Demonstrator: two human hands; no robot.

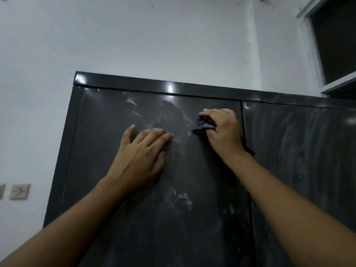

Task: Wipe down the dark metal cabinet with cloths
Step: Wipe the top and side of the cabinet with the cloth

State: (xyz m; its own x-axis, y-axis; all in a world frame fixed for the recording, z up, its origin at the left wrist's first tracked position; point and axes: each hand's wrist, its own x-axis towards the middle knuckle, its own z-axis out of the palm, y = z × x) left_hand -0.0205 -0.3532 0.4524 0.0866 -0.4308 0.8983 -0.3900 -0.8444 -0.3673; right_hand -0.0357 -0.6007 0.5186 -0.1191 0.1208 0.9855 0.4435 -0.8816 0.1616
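While my left hand (141, 157) lies flat and open against the dark metal cabinet (192, 218), fingers spread and holding nothing, my right hand (223, 130) is closed around a bunched dark cloth (204, 125) and presses it to the same door. The cloth pokes out past my knuckles on the left side, and a strip of it trails below my wrist, near the seam between the two doors. The cabinet stands against a pale wall (134, 39), its top edge just above my hands, glossy and catching spots of light. The left door (115, 189), where both hands rest, carries whitish smears and streaks: one patch above and between my hands, another lower down near the middle of the panel. The right door (308, 160) is covered in broad cloudy streaks running up and down. I can read no brand, label or writing anywhere on the cabinet or the cloth. On the wall to the left, low down, sits a beige wall switch (19, 191), with the edge of a second plate beside it at the frame's border. At the upper right is a dark window (337, 35) in a light frame.
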